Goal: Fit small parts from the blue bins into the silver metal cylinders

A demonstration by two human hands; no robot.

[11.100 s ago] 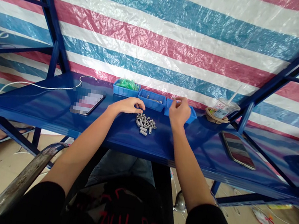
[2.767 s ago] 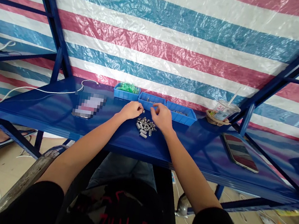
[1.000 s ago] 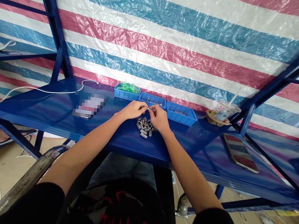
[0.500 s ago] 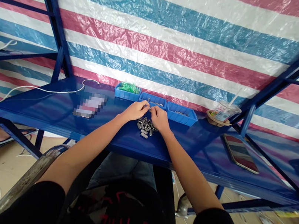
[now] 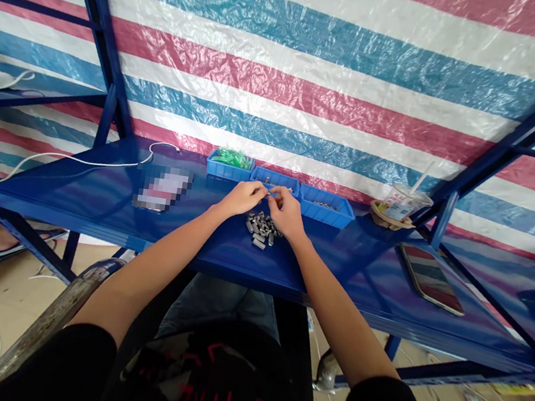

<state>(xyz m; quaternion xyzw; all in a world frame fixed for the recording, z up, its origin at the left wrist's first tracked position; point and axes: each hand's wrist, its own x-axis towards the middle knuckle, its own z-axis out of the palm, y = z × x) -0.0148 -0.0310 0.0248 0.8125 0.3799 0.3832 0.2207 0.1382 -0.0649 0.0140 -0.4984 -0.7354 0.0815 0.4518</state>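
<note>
My left hand (image 5: 246,198) and my right hand (image 5: 286,210) meet fingertip to fingertip over the blue table. Both are closed in a pinch around something small between them, too tiny to make out. Just below them lies a pile of small metal cylinders (image 5: 262,226). Behind the hands stands the middle blue bin (image 5: 277,178), with a few small parts in it. The left blue bin (image 5: 228,171) holds green pieces (image 5: 231,157). Small metal parts lie in the right blue bin (image 5: 326,213).
A blurred-out phone-like item (image 5: 163,190) and a white cable (image 5: 86,163) lie to the left. On the right are a plastic cup (image 5: 400,203) in a brown holder and a dark phone (image 5: 431,278). Blue frame posts rise at both sides.
My right fingers have shifted and spread slightly at the pinch. My left hand has barely moved, and the view has shifted a little.
</note>
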